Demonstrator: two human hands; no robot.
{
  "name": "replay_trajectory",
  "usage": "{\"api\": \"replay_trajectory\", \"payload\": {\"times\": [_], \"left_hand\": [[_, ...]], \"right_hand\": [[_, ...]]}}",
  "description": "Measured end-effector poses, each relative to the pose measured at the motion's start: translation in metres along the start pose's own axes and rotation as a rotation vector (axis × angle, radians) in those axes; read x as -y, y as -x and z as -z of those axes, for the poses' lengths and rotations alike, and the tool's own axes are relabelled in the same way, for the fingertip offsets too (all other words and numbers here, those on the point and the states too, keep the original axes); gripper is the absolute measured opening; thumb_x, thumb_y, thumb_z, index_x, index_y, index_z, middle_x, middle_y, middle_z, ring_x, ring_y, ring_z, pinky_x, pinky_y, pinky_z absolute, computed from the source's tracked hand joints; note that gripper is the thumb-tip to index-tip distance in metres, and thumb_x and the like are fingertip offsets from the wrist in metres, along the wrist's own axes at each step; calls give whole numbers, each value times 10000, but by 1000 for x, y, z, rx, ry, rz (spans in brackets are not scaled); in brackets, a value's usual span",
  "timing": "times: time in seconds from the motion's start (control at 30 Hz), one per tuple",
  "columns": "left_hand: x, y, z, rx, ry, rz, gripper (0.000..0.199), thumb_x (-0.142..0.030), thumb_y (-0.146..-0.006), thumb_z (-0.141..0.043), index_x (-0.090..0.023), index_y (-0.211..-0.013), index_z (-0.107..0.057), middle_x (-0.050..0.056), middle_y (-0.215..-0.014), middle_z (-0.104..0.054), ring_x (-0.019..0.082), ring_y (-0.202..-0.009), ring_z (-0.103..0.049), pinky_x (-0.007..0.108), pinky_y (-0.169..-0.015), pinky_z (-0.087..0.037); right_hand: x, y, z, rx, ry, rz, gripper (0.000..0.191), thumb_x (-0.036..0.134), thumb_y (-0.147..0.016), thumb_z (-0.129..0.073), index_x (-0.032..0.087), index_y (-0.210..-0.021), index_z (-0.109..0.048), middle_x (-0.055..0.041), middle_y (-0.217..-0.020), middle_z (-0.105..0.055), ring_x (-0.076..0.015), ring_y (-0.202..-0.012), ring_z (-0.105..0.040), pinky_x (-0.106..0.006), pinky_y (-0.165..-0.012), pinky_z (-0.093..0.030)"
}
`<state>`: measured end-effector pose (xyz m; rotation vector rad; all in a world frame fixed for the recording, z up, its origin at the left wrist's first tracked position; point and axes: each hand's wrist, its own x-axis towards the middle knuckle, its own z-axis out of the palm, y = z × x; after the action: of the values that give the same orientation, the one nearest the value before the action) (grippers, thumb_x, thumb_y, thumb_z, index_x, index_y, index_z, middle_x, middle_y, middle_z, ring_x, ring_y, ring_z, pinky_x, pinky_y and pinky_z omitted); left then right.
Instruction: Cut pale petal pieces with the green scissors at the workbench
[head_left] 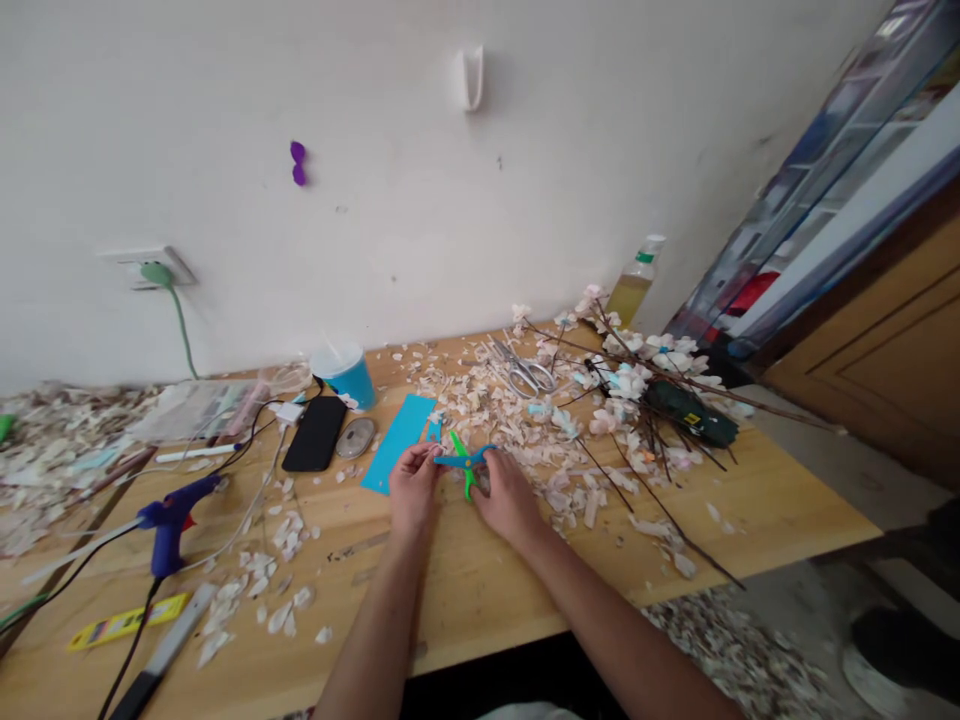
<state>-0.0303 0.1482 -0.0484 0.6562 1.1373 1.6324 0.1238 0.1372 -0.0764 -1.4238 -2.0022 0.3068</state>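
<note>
My right hand (508, 492) grips a pair of small scissors (468, 463), one half blue and the other bright green, with the blades spread apart. Close to the blade tips, my left hand (414, 486) is closed in a pinch; whatever lies between its fingertips is too small to make out. A bright blue sheet (399, 440) lies flat on the table just beyond my left hand. Pale shavings and petal-like scraps (487, 405) are scattered beyond both hands.
White-flowered branches (630, 380) spread over the right side, near a bottle (632, 285). Metal scissors (525, 372) lie among the scraps. Leftward are a blue tub (351, 382), a black phone (316, 434), a corded glue gun (172, 520) and a yellow cutter (127, 622).
</note>
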Motion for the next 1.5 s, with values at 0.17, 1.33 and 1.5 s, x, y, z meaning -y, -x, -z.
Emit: {"api": "replay_trajectory", "payload": {"times": [0.17, 1.33, 1.5], "left_hand": [[1, 1, 0, 50, -97, -32, 334, -298, -613, -844, -167, -890, -713, 42, -868, -731, 154, -779, -664, 265, -745, -516], [4, 0, 1, 71, -150, -93, 516, -291, -656, -817, -177, -1096, -573, 5, -826, -684, 118, -739, -644, 229, -722, -497], [3, -1, 3, 144, -234, -183, 449, -255, -705, -783, -195, -1117, -615, 26, -907, -692, 126, -814, -650, 233, -765, -507]], "right_hand": [[2, 0, 2, 26, 1, 4, 274, 202, -780, -603, 186, -1036, -503, -93, -984, -583, -259, -940, -532, -387, -823, -455], [8, -1, 5, 58, 90, -70, 160, 183, -815, -603, 194, -956, -527, -55, -919, -622, -235, -910, -546, -315, -773, -393], [8, -1, 6, 49, 86, -80, 122, 170, -831, -575, 196, -943, -534, -57, -910, -626, -226, -889, -555, -307, -755, -390]]}}
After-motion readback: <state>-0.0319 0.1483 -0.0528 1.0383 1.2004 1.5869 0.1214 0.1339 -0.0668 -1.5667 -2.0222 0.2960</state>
